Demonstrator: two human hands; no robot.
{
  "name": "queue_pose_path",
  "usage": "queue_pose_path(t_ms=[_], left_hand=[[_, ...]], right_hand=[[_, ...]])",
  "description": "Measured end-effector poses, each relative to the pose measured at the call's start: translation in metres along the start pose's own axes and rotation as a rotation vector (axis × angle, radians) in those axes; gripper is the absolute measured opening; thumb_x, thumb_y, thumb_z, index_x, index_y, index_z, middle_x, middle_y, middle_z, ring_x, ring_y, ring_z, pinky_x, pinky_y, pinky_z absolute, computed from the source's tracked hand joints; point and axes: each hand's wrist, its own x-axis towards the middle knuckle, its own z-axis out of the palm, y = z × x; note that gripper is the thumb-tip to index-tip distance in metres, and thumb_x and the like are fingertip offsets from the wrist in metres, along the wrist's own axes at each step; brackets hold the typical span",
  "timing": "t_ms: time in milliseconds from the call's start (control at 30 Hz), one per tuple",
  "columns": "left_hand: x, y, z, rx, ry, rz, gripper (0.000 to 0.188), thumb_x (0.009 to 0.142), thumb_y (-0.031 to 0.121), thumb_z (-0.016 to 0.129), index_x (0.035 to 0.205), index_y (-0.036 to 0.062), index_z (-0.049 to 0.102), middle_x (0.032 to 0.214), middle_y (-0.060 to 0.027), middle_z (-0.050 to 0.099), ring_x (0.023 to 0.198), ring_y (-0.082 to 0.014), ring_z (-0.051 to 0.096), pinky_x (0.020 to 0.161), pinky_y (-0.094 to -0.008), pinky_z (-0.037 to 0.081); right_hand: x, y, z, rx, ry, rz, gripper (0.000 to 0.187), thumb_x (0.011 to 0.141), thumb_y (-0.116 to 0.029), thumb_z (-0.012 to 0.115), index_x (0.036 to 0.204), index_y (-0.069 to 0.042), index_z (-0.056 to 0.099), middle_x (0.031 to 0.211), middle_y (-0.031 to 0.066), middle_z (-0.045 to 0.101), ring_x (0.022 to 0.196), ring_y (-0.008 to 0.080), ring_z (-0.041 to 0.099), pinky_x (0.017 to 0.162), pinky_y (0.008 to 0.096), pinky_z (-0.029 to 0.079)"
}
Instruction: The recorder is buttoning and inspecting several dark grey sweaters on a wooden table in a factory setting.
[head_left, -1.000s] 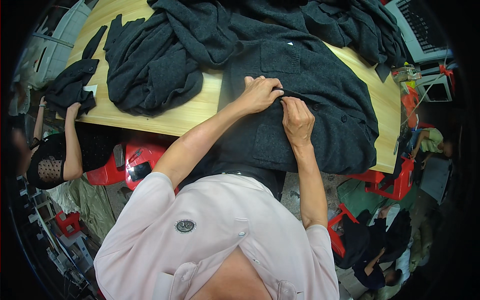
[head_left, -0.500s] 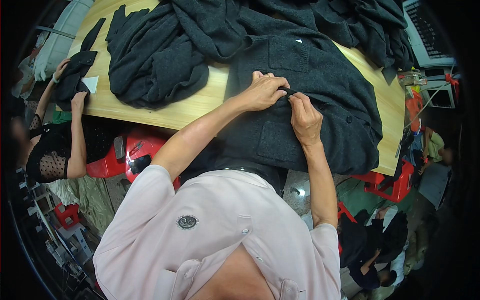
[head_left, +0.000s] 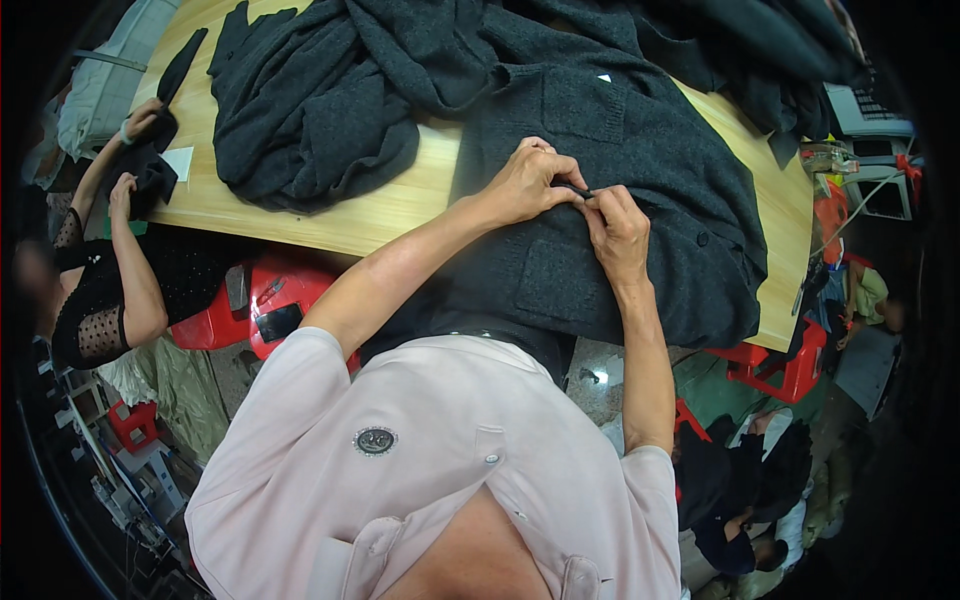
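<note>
A dark grey knitted cardigan [head_left: 570, 275] with patch pockets and dark buttons lies spread over the table in front of me. My left hand [head_left: 530, 182] pinches its front edge from the left, the fingers bent over the cloth. Close beside it, my right hand [head_left: 619, 232] pinches the same edge between thumb and fingers. A short dark raised strip of the edge shows between the two hands. Whether a button sits under my fingertips is hidden. A dark button [head_left: 702, 239] lies to the right of my right hand, and a small white tag [head_left: 604, 78] lies near the upper pocket.
More dark knitwear is heaped on the wooden table [head_left: 330, 232] at left and along the far side. A co-worker [head_left: 110, 260] at the far left handles a dark piece beside a white paper [head_left: 178, 162]. Red stools [head_left: 285, 300] stand below the table edge.
My hands have shifted slightly, still pinching the cardigan's edge close together. The co-worker's hands have lifted and bunched their dark piece. Dark cloth at the far right has moved outward.
</note>
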Motion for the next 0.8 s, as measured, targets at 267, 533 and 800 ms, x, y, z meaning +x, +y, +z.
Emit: queue_pose_path(t_ms=[267, 533, 800], left_hand=[[0.0, -0.012, 0.002, -0.036, 0.121, 0.273, 0.013, 0.09, 0.012, 0.085, 0.096, 0.0034, 0.078, 0.086, -0.0118, 0.076, 0.086, -0.0303, 0.074, 0.084, -0.0436, 0.06], [-0.002, -0.008, 0.004, 0.107, 0.079, 0.298, 0.013, 0.088, 0.004, 0.082, 0.094, 0.0034, 0.071, 0.089, -0.01, 0.073, 0.092, -0.0307, 0.072, 0.082, -0.0436, 0.06], [-0.006, -0.001, 0.008, 0.15, 0.191, 0.259, 0.013, 0.083, -0.002, 0.08, 0.09, 0.0026, 0.07, 0.085, -0.0109, 0.071, 0.086, -0.0305, 0.069, 0.076, -0.0414, 0.059]], right_hand=[[0.002, 0.004, 0.001, 0.079, 0.032, 0.047, 0.016, 0.087, 0.006, 0.081, 0.092, -0.002, 0.068, 0.086, 0.0115, 0.07, 0.076, 0.0295, 0.074, 0.067, 0.0383, 0.059], [0.002, -0.001, 0.009, 0.119, 0.08, 0.181, 0.012, 0.088, 0.006, 0.076, 0.093, -0.003, 0.069, 0.086, 0.0111, 0.074, 0.076, 0.0285, 0.076, 0.067, 0.037, 0.059], [0.002, -0.023, 0.023, -0.069, 0.146, 0.016, 0.012, 0.088, 0.007, 0.072, 0.093, -0.004, 0.071, 0.082, 0.0101, 0.071, 0.074, 0.0293, 0.073, 0.066, 0.0394, 0.058]])
